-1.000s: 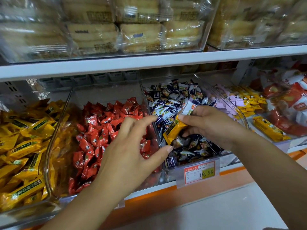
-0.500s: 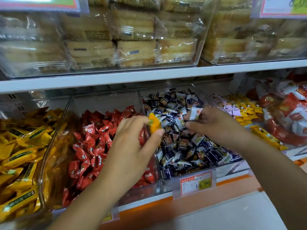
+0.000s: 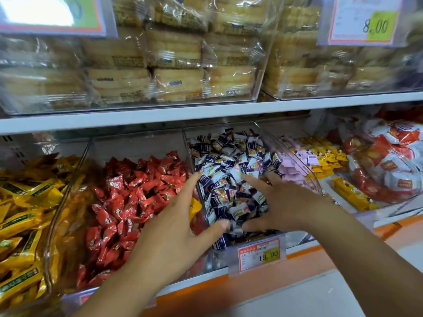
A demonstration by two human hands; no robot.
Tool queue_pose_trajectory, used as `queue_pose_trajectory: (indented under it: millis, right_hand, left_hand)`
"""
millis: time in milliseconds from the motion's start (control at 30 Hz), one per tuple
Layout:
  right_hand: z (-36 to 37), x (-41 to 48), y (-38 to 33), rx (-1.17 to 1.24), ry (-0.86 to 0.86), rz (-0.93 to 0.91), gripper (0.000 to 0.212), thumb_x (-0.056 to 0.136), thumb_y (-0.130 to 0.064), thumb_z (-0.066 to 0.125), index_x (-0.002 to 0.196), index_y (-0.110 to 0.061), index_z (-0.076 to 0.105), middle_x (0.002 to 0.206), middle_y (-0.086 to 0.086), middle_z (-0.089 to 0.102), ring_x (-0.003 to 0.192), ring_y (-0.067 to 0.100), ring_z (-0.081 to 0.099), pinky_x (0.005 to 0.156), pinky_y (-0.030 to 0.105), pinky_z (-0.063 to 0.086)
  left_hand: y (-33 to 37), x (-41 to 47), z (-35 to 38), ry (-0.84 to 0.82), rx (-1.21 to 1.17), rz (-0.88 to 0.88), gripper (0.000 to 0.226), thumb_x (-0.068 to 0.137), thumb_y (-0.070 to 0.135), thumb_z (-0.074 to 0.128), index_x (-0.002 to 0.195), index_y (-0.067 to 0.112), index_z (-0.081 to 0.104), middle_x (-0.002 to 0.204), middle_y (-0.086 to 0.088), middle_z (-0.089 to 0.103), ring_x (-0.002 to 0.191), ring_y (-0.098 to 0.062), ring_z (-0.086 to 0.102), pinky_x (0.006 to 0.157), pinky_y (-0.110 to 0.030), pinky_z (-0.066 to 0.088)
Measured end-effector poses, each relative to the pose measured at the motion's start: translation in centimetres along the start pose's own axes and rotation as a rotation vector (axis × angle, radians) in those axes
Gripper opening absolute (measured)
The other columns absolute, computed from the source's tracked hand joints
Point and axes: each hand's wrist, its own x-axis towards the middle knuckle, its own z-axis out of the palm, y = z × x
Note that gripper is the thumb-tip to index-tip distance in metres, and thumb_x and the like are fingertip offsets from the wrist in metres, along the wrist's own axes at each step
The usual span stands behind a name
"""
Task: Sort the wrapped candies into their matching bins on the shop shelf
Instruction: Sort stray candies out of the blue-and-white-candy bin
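As the left hand (image 3: 176, 227) curls, yellow candy (image 3: 195, 210) sits inside its grip.

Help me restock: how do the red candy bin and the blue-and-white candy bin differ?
The red candy bin holds all-red wrappers; the blue-and-white candy bin mixes navy and white. The right hand spreads over the blue-and-white bin's candies; the left hand is at the red bin's right wall. Both are clear plastic.

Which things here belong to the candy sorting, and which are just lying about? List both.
Job: left hand, stray yellow candy, right hand, blue-white candies, red candies, yellow candies.
Lying about: wrapped cakes, price tag, red-white snack packs.
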Motion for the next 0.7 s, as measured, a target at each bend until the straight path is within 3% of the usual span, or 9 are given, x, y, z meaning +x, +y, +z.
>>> queue_pose_trajectory:
  millis: [67,133,300,400,467,533,600,667,700]
  right_hand:
    - [0.9,1.0,-0.1,-0.011,0.022,0.002,0.115,0.067,-0.080,0.061,0.143,-0.053,-0.021,0.160,0.000,-0.004,0.141,0.040,0.021,0.105,0.049,0.038]
    - [1.5,1.5,0.0,0.023,0.091,-0.010,0.115,0.066,-0.076,0.066,0.145,-0.052,-0.015,0.155,0.000,0.007,0.135,0.040,0.026,0.101,0.047,0.042]
    - [2.1,2.3,0.4,0.168,0.337,-0.028,0.086,0.073,-0.052,0.077,0.142,-0.047,0.025,0.135,0.003,0.034,0.116,0.032,0.043,0.086,0.037,0.048]
    - [2.3,2.9,0.0,0.283,0.431,-0.090,0.069,0.074,-0.038,0.081,0.132,-0.040,0.042,0.123,0.001,0.042,0.098,0.024,0.053,0.070,0.028,0.044]
    - [2.1,3.2,-0.2,0.415,0.474,-0.139,0.058,0.074,-0.033,0.082,0.122,-0.037,0.049,0.115,-0.002,0.045,0.092,0.020,0.054,0.069,0.027,0.043]
    - [1.5,3.9,-0.7,0.583,0.535,-0.165,0.050,0.074,-0.029,0.082,0.115,-0.035,0.054,0.112,-0.005,0.049,0.094,0.016,0.056,0.070,0.022,0.043]
    - [0.6,4.4,-1.6,0.726,0.567,-0.183,0.052,0.076,-0.027,0.081,0.119,-0.035,0.054,0.123,-0.002,0.050,0.099,0.014,0.057,0.069,0.009,0.042]
    - [-0.8,4.2,-2.6,0.804,0.468,-0.218,0.065,0.076,-0.036,0.080,0.131,-0.044,0.046,0.142,-0.002,0.039,0.115,0.013,0.050,0.077,0.004,0.039]
    - [-1.7,3.8,-2.8,0.824,0.376,-0.247,0.071,0.075,-0.042,0.078,0.135,-0.051,0.041,0.149,-0.005,0.033,0.125,0.014,0.045,0.087,0.009,0.037]
  left_hand:
    - [0.1,-0.2,0.2,-0.018,0.067,-0.022,0.102,0.077,0.074,0.049,0.139,0.053,-0.030,0.079,0.002,0.060,0.051,-0.004,0.052,0.044,-0.016,0.030]
    - [-0.1,-0.2,0.3,-0.023,0.088,-0.035,0.104,0.081,0.069,0.051,0.140,0.048,-0.032,0.061,0.005,0.048,0.048,-0.006,0.046,0.044,-0.018,0.028]
    - [-1.0,0.4,0.6,-0.079,0.016,-0.019,0.105,0.080,0.066,0.054,0.138,0.052,-0.033,0.074,-0.002,0.061,0.048,-0.007,0.045,0.049,-0.026,0.032]
    - [-1.2,0.6,0.5,-0.088,-0.006,-0.010,0.106,0.081,0.063,0.057,0.139,0.053,-0.031,0.075,-0.002,0.064,0.047,-0.007,0.045,0.049,-0.027,0.034]
    - [-1.2,0.7,0.5,-0.090,-0.001,-0.005,0.106,0.081,0.061,0.058,0.140,0.051,-0.030,0.073,0.000,0.064,0.047,-0.007,0.046,0.049,-0.027,0.034]
    - [-1.1,0.8,0.5,-0.094,0.005,-0.007,0.106,0.082,0.060,0.058,0.141,0.050,-0.030,0.073,0.001,0.064,0.047,-0.006,0.047,0.048,-0.027,0.035]
    - [-1.1,0.8,0.5,-0.101,0.011,-0.012,0.106,0.082,0.060,0.058,0.141,0.050,-0.030,0.072,0.002,0.063,0.048,-0.006,0.048,0.048,-0.026,0.035]
    - [-1.1,0.7,0.5,-0.107,0.012,-0.013,0.107,0.081,0.062,0.058,0.139,0.051,-0.031,0.071,0.003,0.062,0.048,-0.005,0.049,0.048,-0.025,0.034]
    - [-1.2,0.7,0.5,-0.106,0.016,-0.012,0.107,0.081,0.063,0.057,0.139,0.051,-0.032,0.069,0.005,0.061,0.048,-0.005,0.049,0.048,-0.025,0.034]
